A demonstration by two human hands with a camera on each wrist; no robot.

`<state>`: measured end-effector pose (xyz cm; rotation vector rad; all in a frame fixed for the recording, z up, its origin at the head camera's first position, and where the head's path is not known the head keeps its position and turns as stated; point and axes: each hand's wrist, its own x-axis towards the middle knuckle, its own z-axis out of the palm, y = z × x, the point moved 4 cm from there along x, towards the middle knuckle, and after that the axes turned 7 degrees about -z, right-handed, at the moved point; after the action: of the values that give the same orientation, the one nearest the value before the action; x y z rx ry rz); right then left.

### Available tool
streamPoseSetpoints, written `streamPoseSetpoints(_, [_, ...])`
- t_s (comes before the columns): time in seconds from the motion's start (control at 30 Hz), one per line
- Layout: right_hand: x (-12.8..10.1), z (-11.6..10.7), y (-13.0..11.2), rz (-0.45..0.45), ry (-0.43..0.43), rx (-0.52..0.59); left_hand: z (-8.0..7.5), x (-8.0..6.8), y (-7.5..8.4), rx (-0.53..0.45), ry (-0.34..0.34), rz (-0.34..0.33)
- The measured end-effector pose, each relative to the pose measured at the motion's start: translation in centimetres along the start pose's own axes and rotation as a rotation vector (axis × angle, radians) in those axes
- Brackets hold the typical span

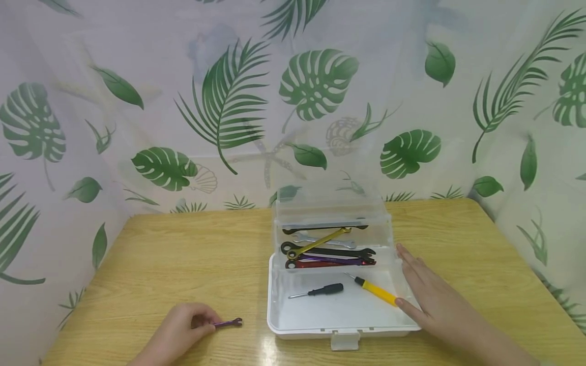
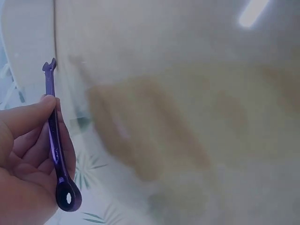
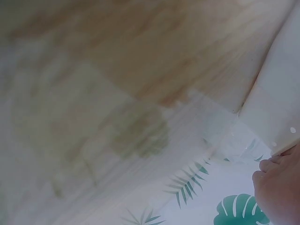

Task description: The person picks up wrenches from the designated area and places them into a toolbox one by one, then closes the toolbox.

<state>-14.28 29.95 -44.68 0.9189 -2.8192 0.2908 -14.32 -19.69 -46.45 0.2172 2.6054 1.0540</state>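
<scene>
Evidently left hand (image 1: 176, 330) pinches purple wrench (image 1: 227, 323); right hand (image 1: 432, 300) — fingers straight, seemingly — touches toolbox (image 1: 341, 325).

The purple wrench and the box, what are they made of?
The purple wrench in the left hand looks like metal with a glossy coloured coating: it is thin, rigid and shiny. The box looks like plastic, its tray milky white and its lid see-through, so the leaf curtain shows through it.

Black screwdriver (image 1: 320, 291) and yellow screwdriver (image 1: 374, 290) apart in the lower tray; leaf-print curtain (image 1: 316, 84) behind.
</scene>
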Motion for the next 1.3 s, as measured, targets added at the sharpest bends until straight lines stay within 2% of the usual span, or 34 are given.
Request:
streamPoseSetpoints(0.27, [0.1,-0.1,0.0,0.032,-0.033,0.014,-1.3,1.0,2.1,-0.011,0.056,0.063])
streamPoseSetpoints(0.87, [-0.3,0.7,-0.1,0.039,-0.021,-0.007,-3.7,3.7,8.1,0.101,0.155,0.193])
streamPoseSetpoints(1.07, [-0.4,0.6,-0.1,0.022,-0.007,-0.017,-3.7,4.9,10.5,0.125,0.180,0.211])
streamPoseSetpoints(1.3, [-0.5,0.7,0.0,0.012,-0.006,-0.022,-2.9,6.6,13.2,0.121,0.191,0.287])
